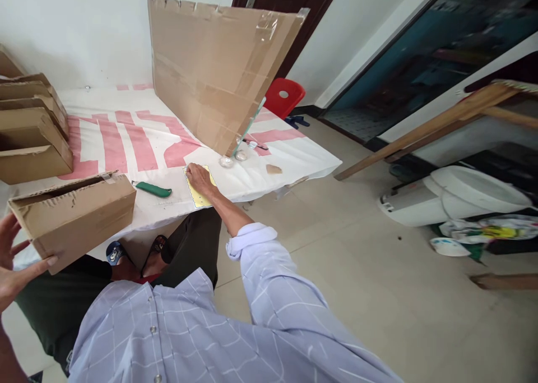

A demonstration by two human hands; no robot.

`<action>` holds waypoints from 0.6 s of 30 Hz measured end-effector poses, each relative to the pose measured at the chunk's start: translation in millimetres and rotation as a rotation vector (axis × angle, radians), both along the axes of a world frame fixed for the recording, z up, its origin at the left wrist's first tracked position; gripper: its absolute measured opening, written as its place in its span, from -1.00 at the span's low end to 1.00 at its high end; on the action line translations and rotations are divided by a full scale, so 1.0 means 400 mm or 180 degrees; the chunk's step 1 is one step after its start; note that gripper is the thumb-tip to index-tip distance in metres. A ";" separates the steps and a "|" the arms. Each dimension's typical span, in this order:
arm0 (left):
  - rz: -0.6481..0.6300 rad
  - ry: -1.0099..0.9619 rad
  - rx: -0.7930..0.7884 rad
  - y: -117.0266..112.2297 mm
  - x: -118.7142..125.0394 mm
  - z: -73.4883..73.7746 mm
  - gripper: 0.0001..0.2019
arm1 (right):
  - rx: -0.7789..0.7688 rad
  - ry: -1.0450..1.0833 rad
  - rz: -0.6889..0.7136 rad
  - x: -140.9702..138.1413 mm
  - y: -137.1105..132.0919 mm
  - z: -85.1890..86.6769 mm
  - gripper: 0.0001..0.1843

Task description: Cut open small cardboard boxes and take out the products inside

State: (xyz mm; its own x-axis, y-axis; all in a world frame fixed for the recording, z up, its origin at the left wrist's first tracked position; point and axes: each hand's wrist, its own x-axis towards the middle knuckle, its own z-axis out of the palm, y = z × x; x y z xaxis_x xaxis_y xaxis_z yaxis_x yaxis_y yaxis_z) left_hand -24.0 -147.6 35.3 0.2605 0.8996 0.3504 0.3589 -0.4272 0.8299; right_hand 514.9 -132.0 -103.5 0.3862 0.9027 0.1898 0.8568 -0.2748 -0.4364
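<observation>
At the left edge my left hand (17, 265) grips the near end of a long, narrow cardboard box (88, 217), thumb on its side and fingers by its top corner. The box has a slit-like opening along the top and sits at the table's front edge. My right hand (200, 181) is closed over a yellow sheet (202, 199) with a wavy, dark-lined edge, which lies on the table. Its curled fingers are at the sheet's upper left edge; the fingertips are partly hidden. Between box and sheet lies a green-handled utility knife (153, 189).
A large cardboard panel (210, 69) stands upright on the white-and-red table cover (168, 130). By its foot are rolls of clear tape (226, 162) and a brown scrap (274, 169). Several cardboard boxes (36, 147) stand at left; a red chair (286, 96) is behind.
</observation>
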 end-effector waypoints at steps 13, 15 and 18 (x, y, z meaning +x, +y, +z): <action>-0.0028 -0.0046 -0.0191 0.004 -0.011 -0.011 0.25 | 0.0138 -0.0057 0.0065 -0.036 -0.030 0.013 -0.70; -0.0090 -0.0063 -0.0257 0.003 -0.014 -0.016 0.26 | 0.0185 0.0003 0.0070 -0.045 -0.044 0.028 -0.71; -0.0119 -0.0005 -0.0239 -0.002 -0.024 -0.026 0.24 | 0.0333 0.0098 0.0064 -0.060 -0.077 0.049 -0.70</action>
